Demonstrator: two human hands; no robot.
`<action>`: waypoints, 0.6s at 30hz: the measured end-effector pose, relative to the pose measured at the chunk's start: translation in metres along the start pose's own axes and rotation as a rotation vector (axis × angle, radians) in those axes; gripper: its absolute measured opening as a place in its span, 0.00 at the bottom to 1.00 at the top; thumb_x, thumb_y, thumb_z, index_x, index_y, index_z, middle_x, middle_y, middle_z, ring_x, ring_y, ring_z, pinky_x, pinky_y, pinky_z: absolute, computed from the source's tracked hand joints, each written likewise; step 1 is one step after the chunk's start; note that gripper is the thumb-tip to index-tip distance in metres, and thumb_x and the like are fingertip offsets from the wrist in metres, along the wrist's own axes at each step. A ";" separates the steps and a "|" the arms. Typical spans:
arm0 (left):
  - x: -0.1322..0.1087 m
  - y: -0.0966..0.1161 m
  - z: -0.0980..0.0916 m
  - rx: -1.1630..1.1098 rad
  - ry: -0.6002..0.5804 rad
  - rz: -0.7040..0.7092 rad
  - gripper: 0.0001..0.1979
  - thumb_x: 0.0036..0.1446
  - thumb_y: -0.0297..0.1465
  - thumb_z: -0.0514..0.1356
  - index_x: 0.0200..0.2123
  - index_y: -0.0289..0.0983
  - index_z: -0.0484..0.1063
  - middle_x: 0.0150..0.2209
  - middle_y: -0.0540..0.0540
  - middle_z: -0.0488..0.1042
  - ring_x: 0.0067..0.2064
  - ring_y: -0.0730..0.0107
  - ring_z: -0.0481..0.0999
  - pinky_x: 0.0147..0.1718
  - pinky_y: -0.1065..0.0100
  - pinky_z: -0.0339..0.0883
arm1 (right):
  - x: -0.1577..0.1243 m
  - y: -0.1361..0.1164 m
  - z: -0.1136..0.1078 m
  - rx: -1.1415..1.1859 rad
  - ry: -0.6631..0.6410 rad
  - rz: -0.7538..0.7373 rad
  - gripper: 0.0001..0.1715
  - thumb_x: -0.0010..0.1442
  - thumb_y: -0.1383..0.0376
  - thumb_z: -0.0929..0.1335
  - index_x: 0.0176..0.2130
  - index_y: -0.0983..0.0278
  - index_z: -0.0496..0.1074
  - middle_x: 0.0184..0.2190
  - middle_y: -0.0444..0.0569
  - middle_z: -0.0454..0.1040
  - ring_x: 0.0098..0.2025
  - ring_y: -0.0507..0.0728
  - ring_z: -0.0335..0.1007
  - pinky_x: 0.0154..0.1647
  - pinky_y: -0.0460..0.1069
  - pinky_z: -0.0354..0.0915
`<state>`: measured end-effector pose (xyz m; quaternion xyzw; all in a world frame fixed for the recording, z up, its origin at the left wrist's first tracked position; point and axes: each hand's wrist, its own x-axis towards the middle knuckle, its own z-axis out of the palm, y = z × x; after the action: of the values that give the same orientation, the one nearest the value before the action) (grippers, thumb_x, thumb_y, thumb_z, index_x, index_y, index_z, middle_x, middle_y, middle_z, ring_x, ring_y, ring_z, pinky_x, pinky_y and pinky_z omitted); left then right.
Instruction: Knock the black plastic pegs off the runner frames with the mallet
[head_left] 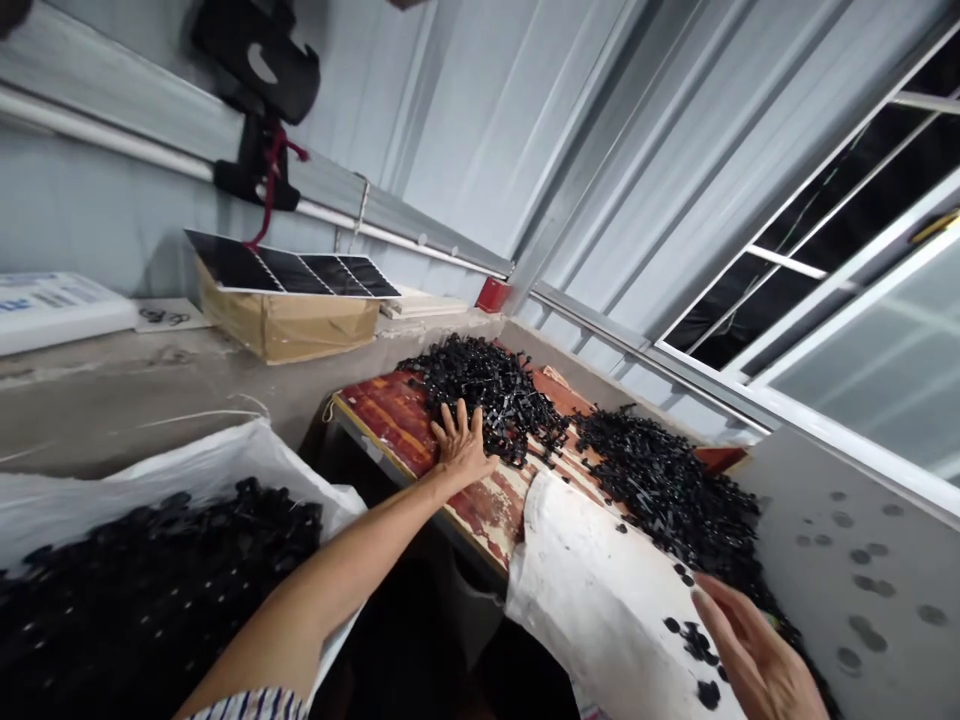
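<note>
Straight to the left heap (491, 385) of small black pieces, lying on the worn red board (382, 405), right at the left hand (461, 448). Pressed palm-down against the near edge there, with fingers splayed wide! Looks light piece by piece, stiff like plastic, rather slick, hardly fragile, apt to snag by the stems. Probably easiest to scoop from the side with a flat palm; for a single piece, best pinched by the thin stem.

Over to the right heap (671, 490), much the same stuff. Near it, the right hand (757, 655), beside loose pieces (709, 694) on the white cloth (581, 560). Turned inward, with fingers close together; cannot tell about any pinch.

Now the count: two hands, two heaps, one cloth, one white sack (255, 450) loaded with more black pieces at lower left. Around a dozen loose on the cloth, too overlapped for an exact number; uncountable in the heaps.

Farther out: one cardboard box (319, 330) under one dark panel (296, 272), one small red box (493, 294) in the corner.
</note>
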<state>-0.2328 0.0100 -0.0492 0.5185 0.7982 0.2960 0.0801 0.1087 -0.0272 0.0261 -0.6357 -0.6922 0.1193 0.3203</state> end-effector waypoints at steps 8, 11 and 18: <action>-0.003 -0.001 -0.002 -0.004 0.029 -0.074 0.53 0.46 0.44 0.65 0.70 0.29 0.48 0.72 0.25 0.36 0.70 0.22 0.35 0.63 0.33 0.36 | 0.110 -0.104 0.071 0.081 -0.320 -0.329 0.34 0.55 0.42 0.64 0.46 0.64 0.78 0.50 0.57 0.79 0.54 0.69 0.73 0.53 0.57 0.68; -0.003 0.000 -0.006 0.012 0.007 -0.106 0.54 0.44 0.44 0.65 0.70 0.27 0.49 0.72 0.24 0.38 0.69 0.20 0.38 0.63 0.34 0.36 | 0.161 -0.122 0.108 0.124 -0.381 -0.386 0.25 0.63 0.49 0.65 0.49 0.64 0.76 0.51 0.54 0.77 0.54 0.65 0.72 0.56 0.60 0.65; 0.006 0.003 -0.010 0.076 -0.113 -0.173 0.56 0.42 0.47 0.63 0.70 0.28 0.47 0.72 0.26 0.37 0.69 0.22 0.38 0.64 0.36 0.34 | 0.285 -0.148 0.180 0.248 -0.416 -0.404 0.21 0.65 0.58 0.67 0.55 0.64 0.69 0.54 0.54 0.70 0.51 0.60 0.71 0.50 0.60 0.70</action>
<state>-0.2378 0.0122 -0.0379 0.4663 0.8447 0.2279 0.1304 -0.1134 0.2647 0.0557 -0.4034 -0.8352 0.2642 0.2643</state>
